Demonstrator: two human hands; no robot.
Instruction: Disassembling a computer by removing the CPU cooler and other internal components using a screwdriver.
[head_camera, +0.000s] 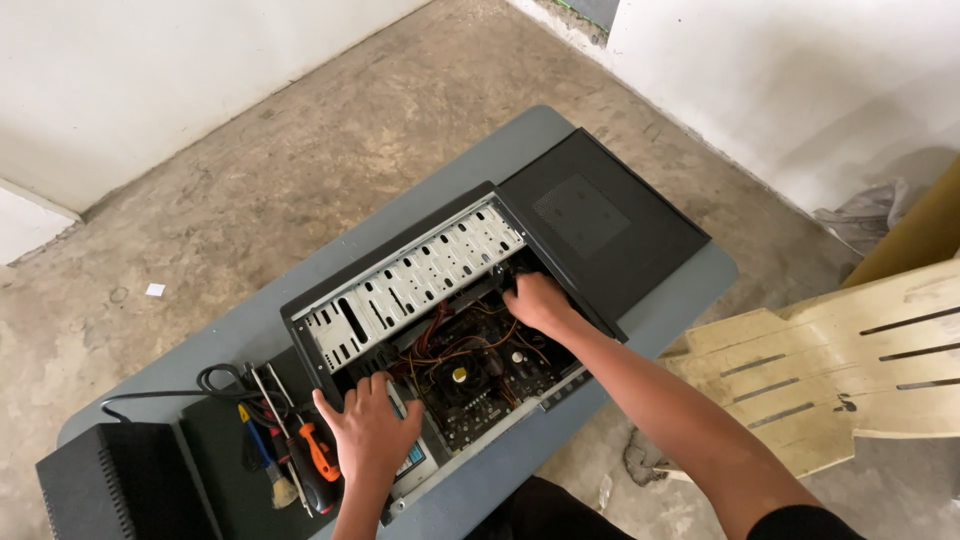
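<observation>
Head view, looking down. An open black metal desktop computer case (440, 320) lies on its side across a grey rounded table (300, 300), which stands on a bare concrete floor (300, 150). Inside the case: a perforated silver metal drive cage (410, 280) along the far side, and a dark motherboard with a round cooling fan (462, 378) amid red and orange wiring (440, 340). The left hand (368, 432) rests flat on the near left corner of the case, fingers spread, palm down, holding nothing. The right hand (538, 300) reaches into the far right end of the case beside the drive cage; its fingers are curled down among the parts, and what they pinch, if anything, cannot be told. The detached flat black side panel (600, 215) lies on the table just beyond the case, touching its far edge. Left of the left hand lie an orange-and-black handled screwdriver (318, 455), a small brush with blue and yellow handle (265, 455) and a coiled black cable (215, 380). A black ribbed box (100, 485) sits at the table's near left corner. A pale yellow slatted plastic chair (830, 360) stands right of the table.
</observation>
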